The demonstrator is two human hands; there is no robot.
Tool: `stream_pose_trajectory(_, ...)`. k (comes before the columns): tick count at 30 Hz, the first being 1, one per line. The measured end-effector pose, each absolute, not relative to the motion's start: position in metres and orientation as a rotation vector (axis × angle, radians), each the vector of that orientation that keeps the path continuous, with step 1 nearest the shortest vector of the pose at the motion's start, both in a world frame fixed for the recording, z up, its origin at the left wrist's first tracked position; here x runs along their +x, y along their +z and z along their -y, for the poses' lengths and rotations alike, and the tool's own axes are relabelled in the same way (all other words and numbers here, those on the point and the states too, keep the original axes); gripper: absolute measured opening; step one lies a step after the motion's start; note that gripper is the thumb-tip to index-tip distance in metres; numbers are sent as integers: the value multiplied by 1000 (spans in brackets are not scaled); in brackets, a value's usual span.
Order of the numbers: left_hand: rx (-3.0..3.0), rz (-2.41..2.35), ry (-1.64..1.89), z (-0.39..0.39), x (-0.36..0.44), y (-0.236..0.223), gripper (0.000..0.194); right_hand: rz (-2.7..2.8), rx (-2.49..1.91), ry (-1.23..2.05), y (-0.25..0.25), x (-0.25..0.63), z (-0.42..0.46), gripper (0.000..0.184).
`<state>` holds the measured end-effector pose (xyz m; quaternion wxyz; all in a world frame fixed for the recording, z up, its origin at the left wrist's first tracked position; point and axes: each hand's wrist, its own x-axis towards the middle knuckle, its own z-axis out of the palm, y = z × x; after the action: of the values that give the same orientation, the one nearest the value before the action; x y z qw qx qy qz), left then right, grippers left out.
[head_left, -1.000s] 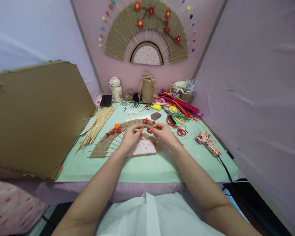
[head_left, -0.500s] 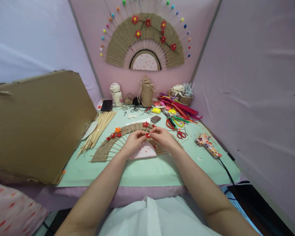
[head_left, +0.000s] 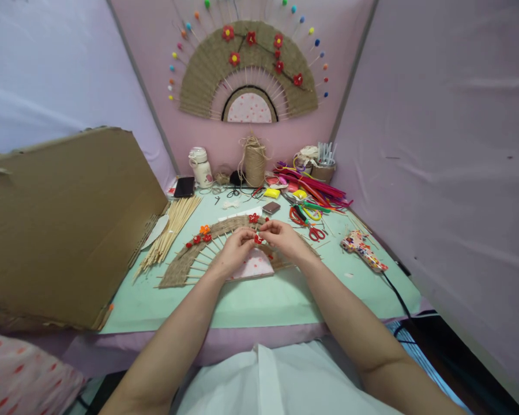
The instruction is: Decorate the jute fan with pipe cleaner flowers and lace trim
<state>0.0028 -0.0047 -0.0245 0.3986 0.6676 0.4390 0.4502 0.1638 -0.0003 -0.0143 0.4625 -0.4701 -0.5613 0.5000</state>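
A small red flower (head_left: 258,238) is pinched at the fingertips of my left hand (head_left: 237,249). Opposite it, my right hand (head_left: 284,239) has thumb and forefinger closed at the flower's upper edge; its other fingers are curled. Both hands hover over a half-round fan (head_left: 175,271) of woven twine on thin sticks, which lies on the table. An orange flower (head_left: 205,229) and several red flowers (head_left: 253,218) sit on the fan's band. Its inner half-circle is pink dotted cloth (head_left: 259,265). My hands cover part of the fan's right side.
Bamboo sticks (head_left: 166,236) and a tall cardboard sheet (head_left: 69,230) stand left. Behind are a twine spool (head_left: 255,164), a white bottle (head_left: 201,167) and pipe cleaners (head_left: 318,187). Red-handled scissors (head_left: 315,233) and a corded glue gun (head_left: 363,251) lie right. A finished fan (head_left: 203,69) hangs ahead.
The view has shifted slightly, so the scene sits a little further left. My right fingertips have moved slightly up on the red flower; my left hand stays nearly still.
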Motion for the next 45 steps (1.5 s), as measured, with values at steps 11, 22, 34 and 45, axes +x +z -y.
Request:
stream_pose_trajectory(11,1563,-1144,1152,1,3,-29,9,1424,-1126,1230,-17,162,-1,24)
stream_pose_trajectory(22,1648,-1130,1137,4,3,-26,6,1439,-1189,1214,-15,161,2,18)
stream_pose_trajectory(34,1628,-1173,1197,-2,4,-35,6,1396,-1132,1259,-13,158,3,21)
stream_pose_trajectory(45,1882,-1262,1216,3,8,-32,18,1368,-1091,1281,-21,155,2,23)
